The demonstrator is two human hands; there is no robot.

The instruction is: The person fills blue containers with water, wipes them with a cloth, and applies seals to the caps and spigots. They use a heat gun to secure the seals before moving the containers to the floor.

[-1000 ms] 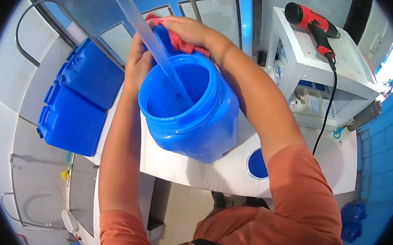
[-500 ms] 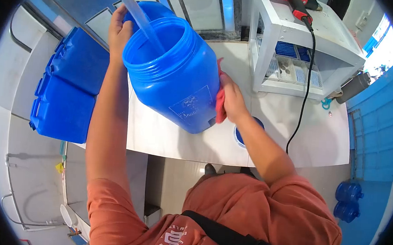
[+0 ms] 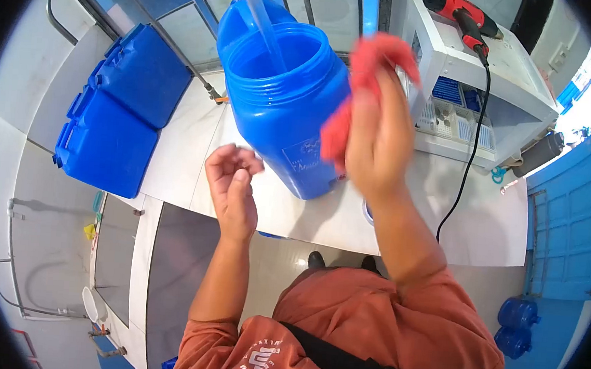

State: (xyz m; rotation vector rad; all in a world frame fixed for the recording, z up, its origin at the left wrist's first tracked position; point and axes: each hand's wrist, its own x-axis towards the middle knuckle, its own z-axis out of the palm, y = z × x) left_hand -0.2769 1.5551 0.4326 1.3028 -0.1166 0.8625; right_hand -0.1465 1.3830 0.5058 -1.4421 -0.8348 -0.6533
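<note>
Blue jar [image 3: 284, 108] stands upright on the white worktop [image 3: 194, 157], mouth open, a clear tube [image 3: 261, 14] running down into it. Right hand [image 3: 379, 146], just right of the jar, grip closed on a red rag [image 3: 357, 93], lifted clear of the wall. Left hand [image 3: 230, 183] in front of the jar, fingers loosely curled, holding nothing.

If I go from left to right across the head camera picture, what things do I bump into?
Flat blue containers → left hand → blue jar → red cloth in the right hand → white shelf with the red tool.
</note>
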